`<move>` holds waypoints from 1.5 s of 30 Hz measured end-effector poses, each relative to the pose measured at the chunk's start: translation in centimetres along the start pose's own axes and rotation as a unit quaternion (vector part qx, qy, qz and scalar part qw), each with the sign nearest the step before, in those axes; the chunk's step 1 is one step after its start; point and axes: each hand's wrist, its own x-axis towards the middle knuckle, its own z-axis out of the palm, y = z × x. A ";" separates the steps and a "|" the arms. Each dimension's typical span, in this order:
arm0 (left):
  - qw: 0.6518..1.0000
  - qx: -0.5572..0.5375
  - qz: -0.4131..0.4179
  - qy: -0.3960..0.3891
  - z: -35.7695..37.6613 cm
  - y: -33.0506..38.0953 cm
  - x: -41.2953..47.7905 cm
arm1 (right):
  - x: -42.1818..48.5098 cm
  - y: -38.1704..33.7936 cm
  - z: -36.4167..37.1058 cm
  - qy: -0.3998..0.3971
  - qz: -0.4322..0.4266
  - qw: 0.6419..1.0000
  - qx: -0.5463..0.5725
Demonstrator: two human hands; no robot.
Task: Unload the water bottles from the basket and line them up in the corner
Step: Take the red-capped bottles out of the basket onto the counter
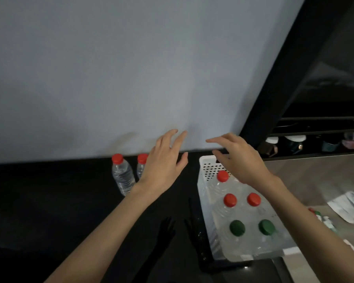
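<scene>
White basket (205,181) beside wall edge, both hands' fingers (173,137) spread, holding nothing, two bottles (122,176) lined up.

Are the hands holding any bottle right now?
No. Both hands are empty with fingers spread: the left hand hangs near the standing bottles, the right hand above the basket.

No readable text from my feed. Bottles in basket (207,193) and by wall (110,78): labels not legible. Packets (352,207) at right too blurred to read.
</scene>
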 end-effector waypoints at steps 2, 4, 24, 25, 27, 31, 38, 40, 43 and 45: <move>0.999 -0.028 0.017 -0.032 1.8 2.5 0.8 | -1.3 2.7 -0.3 -0.027 0.035 0.999 -0.003; 0.996 -0.041 0.035 -0.066 4.0 4.4 1.1 | -2.3 4.9 -0.3 -0.068 0.072 0.995 0.001; 0.985 0.043 0.036 -0.166 12.9 7.7 0.3 | -4.5 10.4 5.0 -0.150 0.074 0.985 0.033; 0.985 0.038 0.033 -0.164 12.9 7.7 0.3 | -4.6 10.4 5.0 -0.150 0.075 0.985 0.044; 0.987 0.044 0.038 -0.153 12.6 7.9 0.3 | -4.6 10.3 4.7 -0.152 0.071 0.984 0.052; 0.992 0.025 0.051 -0.112 10.9 8.1 0.8 | -4.5 9.3 3.6 -0.090 0.085 0.988 0.088; 0.996 -0.051 0.075 0.014 3.9 8.2 3.4 | -2.1 4.9 -3.9 0.102 0.017 0.984 0.148; 0.994 -0.066 0.072 0.048 1.6 7.8 4.0 | -1.3 3.1 -6.0 0.139 -0.022 0.977 0.158; 0.992 -0.066 0.065 0.084 -1.4 6.6 4.7 | 0.1 0.5 -7.5 0.159 -0.061 0.971 0.167; 0.992 -0.055 0.057 0.095 -3.0 5.5 4.4 | 0.9 -1.2 -7.4 0.156 -0.070 0.969 0.179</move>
